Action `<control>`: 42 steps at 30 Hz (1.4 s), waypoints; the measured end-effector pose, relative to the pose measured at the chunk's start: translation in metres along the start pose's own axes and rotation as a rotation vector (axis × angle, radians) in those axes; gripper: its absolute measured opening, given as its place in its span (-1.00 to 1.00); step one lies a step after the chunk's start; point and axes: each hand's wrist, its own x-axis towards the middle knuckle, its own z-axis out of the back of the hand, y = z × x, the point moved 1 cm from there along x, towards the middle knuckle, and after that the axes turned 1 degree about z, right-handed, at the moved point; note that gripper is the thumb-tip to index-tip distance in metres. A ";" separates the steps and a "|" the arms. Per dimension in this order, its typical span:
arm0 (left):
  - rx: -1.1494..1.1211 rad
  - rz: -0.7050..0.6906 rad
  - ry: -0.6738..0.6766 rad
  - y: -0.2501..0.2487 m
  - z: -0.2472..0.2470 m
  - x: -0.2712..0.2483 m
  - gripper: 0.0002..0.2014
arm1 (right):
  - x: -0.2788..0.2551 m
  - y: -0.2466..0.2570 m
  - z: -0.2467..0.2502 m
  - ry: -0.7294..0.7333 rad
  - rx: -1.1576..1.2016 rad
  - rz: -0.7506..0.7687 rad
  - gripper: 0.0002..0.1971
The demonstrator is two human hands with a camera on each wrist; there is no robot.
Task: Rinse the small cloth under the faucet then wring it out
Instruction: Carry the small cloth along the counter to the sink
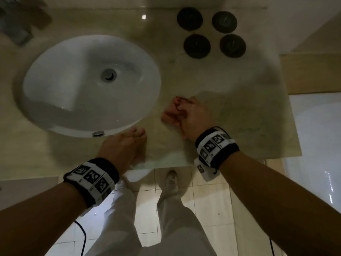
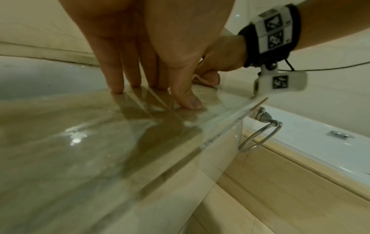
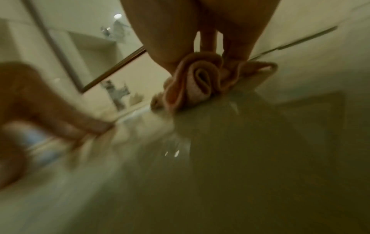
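A: Pink small cloth point(image 1: 170, 115): bunched on the marble counter point(image 1: 239, 111), right of the white sink point(image 1: 55, 100), pinched in the right hand point(image 1: 195, 117).
B: Left hand point(image 1: 125, 148)?
A: Fingers straight, tips pressing the counter's near edge. Holds nothing.
B: Surroundings?
A: Four dark round discs point(image 1: 210, 32), far right. Faucet blurred.

Right hand point(image 1: 191, 117) bunches a pink cloth point(image 1: 170, 115) on the counter point(image 1: 239, 108) beside the sink point(image 1: 55, 80), left hand point(image 1: 125, 146) flat nearby, 4 dark discs point(image 1: 211, 32) up top.
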 end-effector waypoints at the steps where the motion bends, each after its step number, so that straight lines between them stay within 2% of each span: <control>1: 0.001 0.005 0.010 -0.001 0.001 0.000 -0.33 | 0.006 -0.002 0.006 -0.013 0.001 0.001 -0.80; 4: -0.008 0.014 0.043 -0.001 0.002 0.001 -0.33 | 0.011 -0.003 0.017 -0.032 0.052 -0.011 -0.82; 8: -0.016 0.026 0.066 -0.010 0.011 0.005 -0.37 | 0.001 -0.001 0.013 0.029 0.005 -0.016 -0.72; 12: 0.023 -0.109 0.010 -0.028 0.027 0.022 -0.55 | -0.023 -0.002 0.004 0.141 0.014 -0.023 -0.67; 15: 0.024 -0.163 -0.041 -0.043 0.022 0.045 -0.67 | -0.049 -0.004 0.001 0.137 -0.085 -0.011 -0.68; 17: -0.078 -0.131 -0.024 -0.047 0.012 0.059 -0.59 | -0.056 -0.007 0.004 0.170 -0.081 -0.006 -0.56; 19: -0.135 -0.120 0.067 -0.052 0.012 0.070 -0.49 | -0.052 -0.008 0.014 0.200 -0.089 -0.033 -0.41; 22: -0.094 -0.160 0.149 -0.058 0.023 0.085 -0.53 | -0.030 -0.016 0.033 0.158 -0.139 -0.110 -0.53; 25: -0.056 -0.171 0.166 -0.055 0.028 0.094 -0.44 | -0.001 -0.029 0.052 0.122 -0.101 -0.223 -0.86; 26: -0.047 -0.169 0.190 -0.055 0.029 0.096 -0.41 | 0.008 -0.033 0.058 0.110 -0.087 -0.233 -0.91; 28: -0.053 -0.155 0.262 -0.057 0.031 0.101 -0.32 | 0.023 -0.042 0.067 0.097 -0.084 -0.269 -0.87; 31: 0.043 -0.163 0.316 -0.058 0.032 0.106 -0.29 | 0.035 -0.048 0.075 0.086 -0.142 -0.329 -0.79; 35: 0.020 -0.122 0.334 -0.059 0.032 0.109 -0.25 | 0.024 -0.040 0.071 0.110 -0.159 -0.284 -0.80; 37: 0.029 -0.113 0.342 -0.060 0.031 0.110 -0.24 | 0.008 -0.037 0.059 0.121 -0.048 -0.272 -0.81; 39: 0.008 -0.105 0.335 -0.062 0.031 0.110 -0.23 | -0.013 -0.034 0.040 0.131 0.014 -0.261 -0.66; 42: -0.002 -0.108 0.324 -0.063 0.028 0.112 -0.27 | -0.045 -0.028 0.020 0.143 -0.119 -0.159 -0.66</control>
